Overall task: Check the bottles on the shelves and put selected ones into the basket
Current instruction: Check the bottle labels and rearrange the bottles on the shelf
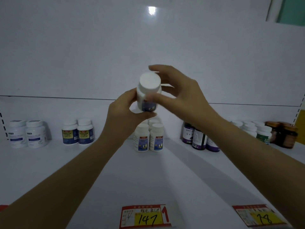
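A white bottle (148, 93) with a white cap and a blue label is held up in front of me above the white shelf (105, 179). My left hand (123, 113) grips its lower body from the left, thumb under the base. My right hand (178, 93) pinches it from the right, thumb across the label and fingers curved behind the cap. Directly below, several matching white bottles (148, 138) stand in a cluster on the shelf. No basket is in view.
Two white bottles (27, 133) stand at the far left, two blue-and-yellow labelled ones (77, 132) beside them. Dark purple bottles (198, 138), white green-labelled bottles (257, 131) and amber jars (283, 134) stand right. Price tags 147 (145, 216) and 78 (260, 217) line the front edge.
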